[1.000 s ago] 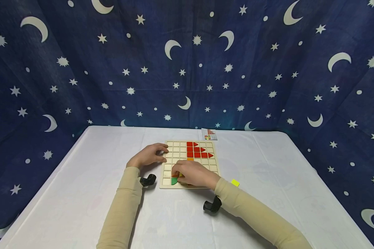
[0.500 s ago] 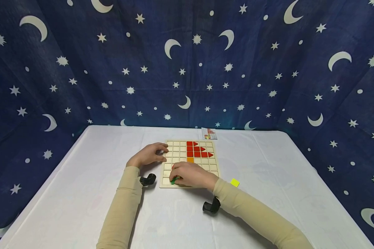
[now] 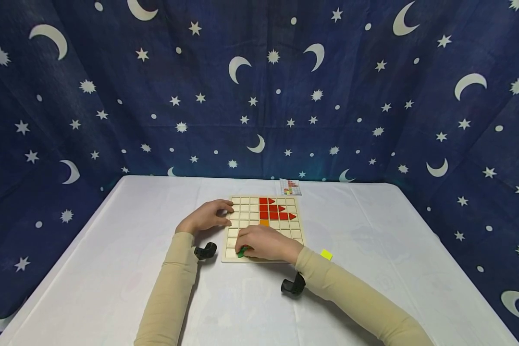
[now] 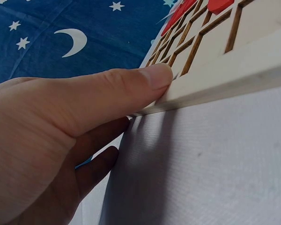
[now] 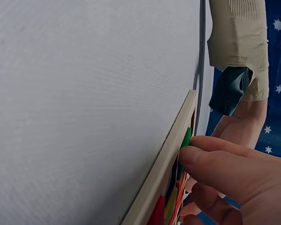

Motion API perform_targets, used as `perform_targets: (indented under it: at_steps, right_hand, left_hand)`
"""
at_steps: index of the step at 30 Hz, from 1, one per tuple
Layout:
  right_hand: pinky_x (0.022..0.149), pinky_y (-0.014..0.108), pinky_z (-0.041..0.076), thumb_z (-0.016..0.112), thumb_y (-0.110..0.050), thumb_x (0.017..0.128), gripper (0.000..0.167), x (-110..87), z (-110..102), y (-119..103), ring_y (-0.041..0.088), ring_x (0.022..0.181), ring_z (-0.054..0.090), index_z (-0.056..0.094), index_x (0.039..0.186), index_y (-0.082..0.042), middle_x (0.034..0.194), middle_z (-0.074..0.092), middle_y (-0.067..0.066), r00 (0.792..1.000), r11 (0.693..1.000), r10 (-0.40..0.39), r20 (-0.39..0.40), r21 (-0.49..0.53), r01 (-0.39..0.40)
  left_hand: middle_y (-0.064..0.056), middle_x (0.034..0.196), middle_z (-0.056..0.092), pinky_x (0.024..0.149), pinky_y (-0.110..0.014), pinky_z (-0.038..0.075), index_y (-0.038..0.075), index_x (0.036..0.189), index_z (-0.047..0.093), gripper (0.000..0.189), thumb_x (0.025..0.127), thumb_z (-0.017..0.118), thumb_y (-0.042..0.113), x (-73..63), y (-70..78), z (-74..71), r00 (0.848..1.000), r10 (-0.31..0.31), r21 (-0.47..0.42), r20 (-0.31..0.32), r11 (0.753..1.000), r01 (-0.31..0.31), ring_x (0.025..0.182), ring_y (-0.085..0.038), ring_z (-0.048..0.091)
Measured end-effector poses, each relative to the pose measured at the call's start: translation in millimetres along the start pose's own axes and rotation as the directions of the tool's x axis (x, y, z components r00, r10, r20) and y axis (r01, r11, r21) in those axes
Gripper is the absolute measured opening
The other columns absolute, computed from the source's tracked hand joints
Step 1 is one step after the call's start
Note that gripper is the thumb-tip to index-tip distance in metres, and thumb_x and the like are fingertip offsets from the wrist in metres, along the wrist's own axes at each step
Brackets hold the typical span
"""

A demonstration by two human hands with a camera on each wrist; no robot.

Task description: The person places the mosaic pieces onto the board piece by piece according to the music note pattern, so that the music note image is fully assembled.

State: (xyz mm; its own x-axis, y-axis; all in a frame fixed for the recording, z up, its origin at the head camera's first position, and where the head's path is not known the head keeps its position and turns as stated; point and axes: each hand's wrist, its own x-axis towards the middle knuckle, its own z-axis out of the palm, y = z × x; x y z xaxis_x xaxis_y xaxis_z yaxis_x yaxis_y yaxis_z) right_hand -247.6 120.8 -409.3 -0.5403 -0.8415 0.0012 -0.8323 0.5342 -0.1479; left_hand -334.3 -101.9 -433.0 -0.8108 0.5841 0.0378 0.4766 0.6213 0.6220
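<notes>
My right hand (image 3: pixel 265 241) is over the lower left part of a wooden grid board (image 3: pixel 244 208). Its thumb and index finger pinch a green tile (image 5: pixel 185 142) near the board's front edge, and most of that tile is hidden. Red and yellow pieces show beside the tile in the right wrist view. My left hand (image 3: pixel 205 216) steadies the board's left side; its thumb (image 4: pixel 157 75) rests on the rim and the other fingers touch the edge, loosely bent. Three rows of red tiles (image 3: pixel 273 216), ending in points, lie on the board. Below them sits an orange tile (image 3: pixel 264 223).
A yellow square (image 3: pixel 326 254) lies on the white tablecloth (image 3: pixel 251 307) right of the board, near my right wrist. Behind the board lies a printed card (image 3: pixel 290 187) with a coloured pattern. A dark blue curtain (image 3: pixel 216 86) with moons and stars surrounds the table.
My right hand has shifted slightly left and toward the front, and its fingers now pinch the green tile, which lay in plain view earlier. The orange tile has become more visible. My left hand stays put.
</notes>
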Motion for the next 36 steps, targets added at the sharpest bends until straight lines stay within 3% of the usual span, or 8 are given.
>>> perform_targets:
  at_steps: [4,15,23,30,36]
  right_hand:
    - [0.085,0.017,0.049,0.072,-0.014,0.089,0.015,0.1,0,0,0.005,0.094,0.058,0.074,0.103,-0.021,0.103,0.064,-0.009,1.0,1.0,-0.001,-0.002,0.016,0.001]
    - [0.084,0.017,0.049,0.071,-0.017,0.09,0.018,1.5,2,-4,0.006,0.093,0.056,0.069,0.108,-0.018,0.103,0.06,-0.007,0.994,0.994,0.098,0.046,0.039,-0.099]
    - [0.082,0.018,0.049,0.069,-0.015,0.091,0.013,2.0,-1,-8,0.007,0.092,0.054,0.069,0.103,-0.02,0.1,0.057,-0.007,0.998,0.999,0.032,0.05,-0.032,-0.03]
    - [0.08,0.022,0.049,0.071,-0.017,0.09,0.018,0.0,-4,-11,0.009,0.091,0.056,0.068,0.107,-0.02,0.101,0.06,-0.006,0.998,0.993,0.05,0.044,-0.109,-0.045]
    - [0.082,0.02,0.05,0.07,-0.015,0.09,0.018,1.1,-3,-11,0.009,0.089,0.056,0.066,0.107,-0.014,0.1,0.061,-0.004,0.992,0.994,0.113,0.056,0.0,-0.113]
  left_hand:
    - [-0.015,0.142,0.051,0.113,-0.049,0.032,0.002,0.121,0.066,0.039,0.086,0.075,0.018,0.1,0.6,-0.2,1.0,0.001,0.003,-0.002,1.0,-0.001,0.137,-0.036,0.039]
    - [-0.015,0.142,0.051,0.114,-0.049,0.031,0.002,0.12,0.066,0.039,0.086,0.076,0.018,-1.0,0.8,0.1,1.0,0.011,-0.002,-0.008,1.0,-0.011,0.137,-0.036,0.039]
    - [-0.015,0.142,0.051,0.114,-0.049,0.031,0.001,0.12,0.066,0.039,0.086,0.075,0.017,-0.6,0.4,0.5,1.0,0.007,-0.004,-0.009,1.0,-0.007,0.137,-0.036,0.039]
    - [-0.015,0.142,0.051,0.114,-0.048,0.031,0.001,0.121,0.066,0.038,0.086,0.075,0.016,-0.2,-0.5,0.9,1.0,0.008,0.006,-0.006,1.0,-0.008,0.137,-0.035,0.04]
    - [-0.016,0.142,0.051,0.114,-0.048,0.032,0.001,0.12,0.066,0.039,0.086,0.075,0.017,-0.2,0.0,0.6,1.0,0.009,0.008,-0.007,1.0,-0.009,0.136,-0.035,0.04]
